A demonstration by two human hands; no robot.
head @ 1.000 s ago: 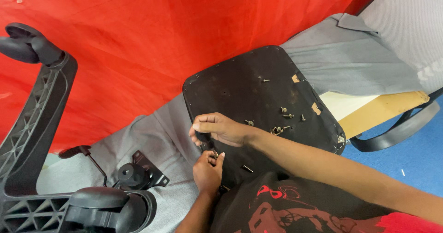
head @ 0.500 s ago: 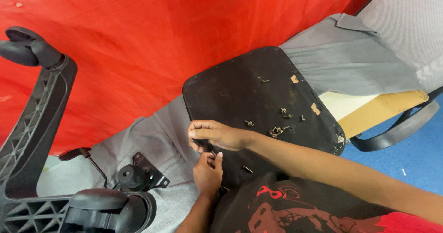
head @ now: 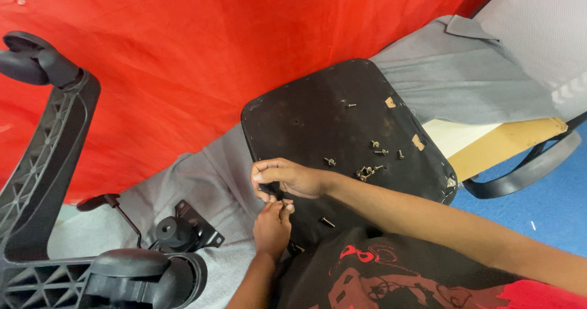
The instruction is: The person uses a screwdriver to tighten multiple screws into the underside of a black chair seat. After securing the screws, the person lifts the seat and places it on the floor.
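A black upturned chair seat board (head: 318,116) lies on grey cloth. My right hand (head: 287,177) reaches across its near left edge, fingers curled downward. Just below it, my left hand (head: 272,223) comes up from the bottom, and its fingertips meet those of the right. Between them both hands pinch a small dark screw (head: 279,201), mostly hidden by the fingers. Several loose screws (head: 370,165) lie scattered on the board to the right of my hands. A single screw (head: 328,222) lies near my right forearm.
A black plastic chair frame (head: 46,162) stands at the left. Beside it, a black metal mechanism plate with a lever (head: 183,232) rests on the grey cloth (head: 202,180). Red cloth (head: 214,52) covers the back. A black armrest (head: 526,171) and a beige board (head: 495,147) are at the right, on a blue floor.
My right hand has dropped slightly toward my left hand, and their fingertips are now together at the board's near edge. The screws on the board have not moved.
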